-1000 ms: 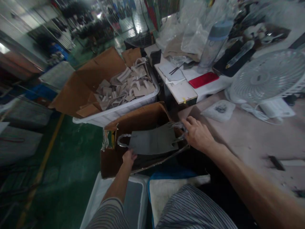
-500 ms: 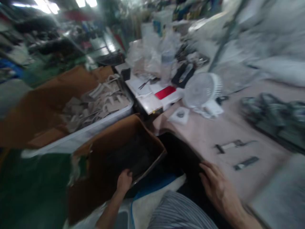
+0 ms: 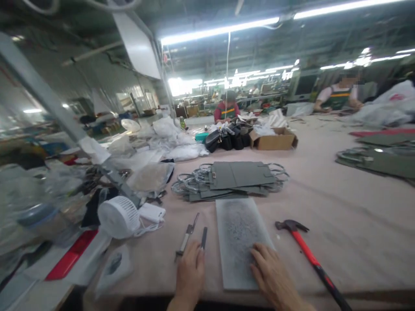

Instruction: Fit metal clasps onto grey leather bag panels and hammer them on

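Note:
My left hand [image 3: 190, 273] lies flat on the pinkish table [image 3: 340, 216], fingers stretched out, its tips touching a thin dark metal tool [image 3: 203, 238]; a second slim tool [image 3: 186, 237] lies just left of it. My right hand [image 3: 271, 276] rests open on the near right corner of a grey stone slab [image 3: 238, 235]. Neither hand holds anything. Right of the slab lies a red-handled hammer [image 3: 306, 248]. Beyond the slab is a stack of grey flat pieces with metal ring handles [image 3: 231, 179].
A small white fan [image 3: 118, 217], a white power bank [image 3: 151, 212] and a red phone [image 3: 69, 255] sit at the left. Plastic bags, dark bags and a cardboard box [image 3: 274, 139] lie further back. More grey pieces [image 3: 376, 157] lie at the right. Other people work at far tables.
The view swung up from the cardboard box on the floor to the tabletop. Both hands left the box and grey piece and now lie on the table and slab.

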Motion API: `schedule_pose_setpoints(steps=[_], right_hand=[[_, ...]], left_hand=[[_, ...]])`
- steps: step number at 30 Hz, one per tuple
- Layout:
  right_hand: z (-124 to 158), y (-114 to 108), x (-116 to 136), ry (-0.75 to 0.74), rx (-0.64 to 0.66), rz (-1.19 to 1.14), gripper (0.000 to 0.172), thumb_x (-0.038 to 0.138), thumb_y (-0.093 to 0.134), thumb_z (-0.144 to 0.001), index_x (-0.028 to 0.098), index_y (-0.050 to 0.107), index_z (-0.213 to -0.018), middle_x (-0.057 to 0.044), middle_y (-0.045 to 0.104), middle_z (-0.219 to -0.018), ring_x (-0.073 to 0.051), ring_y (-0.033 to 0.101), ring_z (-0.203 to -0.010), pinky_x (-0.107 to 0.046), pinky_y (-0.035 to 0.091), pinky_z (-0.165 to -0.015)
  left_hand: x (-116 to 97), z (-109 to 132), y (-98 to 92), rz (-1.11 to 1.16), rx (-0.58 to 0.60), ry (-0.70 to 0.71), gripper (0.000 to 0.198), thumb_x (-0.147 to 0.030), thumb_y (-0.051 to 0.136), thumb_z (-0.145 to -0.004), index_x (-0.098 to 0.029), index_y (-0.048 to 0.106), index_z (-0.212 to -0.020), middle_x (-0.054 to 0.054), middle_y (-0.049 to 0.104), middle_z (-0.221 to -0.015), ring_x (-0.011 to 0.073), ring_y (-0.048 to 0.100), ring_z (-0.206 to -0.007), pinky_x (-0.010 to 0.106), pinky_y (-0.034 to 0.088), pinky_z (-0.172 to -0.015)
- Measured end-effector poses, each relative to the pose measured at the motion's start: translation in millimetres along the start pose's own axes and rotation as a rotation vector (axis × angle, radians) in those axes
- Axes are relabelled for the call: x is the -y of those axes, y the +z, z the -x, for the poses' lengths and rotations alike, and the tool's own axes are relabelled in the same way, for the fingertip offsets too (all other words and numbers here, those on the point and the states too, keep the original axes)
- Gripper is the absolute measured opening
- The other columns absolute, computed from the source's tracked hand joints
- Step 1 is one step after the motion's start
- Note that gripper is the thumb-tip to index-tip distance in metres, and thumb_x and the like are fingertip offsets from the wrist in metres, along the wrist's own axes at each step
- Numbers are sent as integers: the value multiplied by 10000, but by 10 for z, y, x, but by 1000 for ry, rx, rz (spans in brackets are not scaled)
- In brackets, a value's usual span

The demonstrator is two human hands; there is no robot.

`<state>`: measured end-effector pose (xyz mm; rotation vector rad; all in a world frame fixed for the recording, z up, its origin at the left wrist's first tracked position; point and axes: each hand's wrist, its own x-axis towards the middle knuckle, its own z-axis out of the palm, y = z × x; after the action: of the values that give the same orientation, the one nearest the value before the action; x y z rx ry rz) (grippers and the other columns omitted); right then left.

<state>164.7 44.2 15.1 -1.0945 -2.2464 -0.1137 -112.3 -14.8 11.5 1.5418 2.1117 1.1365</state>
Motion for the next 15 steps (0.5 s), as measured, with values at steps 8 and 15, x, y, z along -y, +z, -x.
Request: schedule_pose_setpoints(steps=[8,15], right_hand=[[42,195,-62,48,-95,89,272,218,567,-875,212,631,-1139,-87,664,-1205,-270,622,-1058,-429,484,-927],[97,412,-235,-63,-244,190,283,254,557,-810,221,629,-1082,-83,703,-1113,-265,616,-990,-402,424,-915]], left_hand=[[-985,-1676,636,-124,185,123,313,-127,624,-877,-145,656,-1188,184,631,-1282,300,578,-1260,412,431,-1116],[-1147,-2577,702,-140,140,48,386,-379,634,-969,-167,592,-1289,115,603,-1311,247,631,-1130,457,560,-950]])
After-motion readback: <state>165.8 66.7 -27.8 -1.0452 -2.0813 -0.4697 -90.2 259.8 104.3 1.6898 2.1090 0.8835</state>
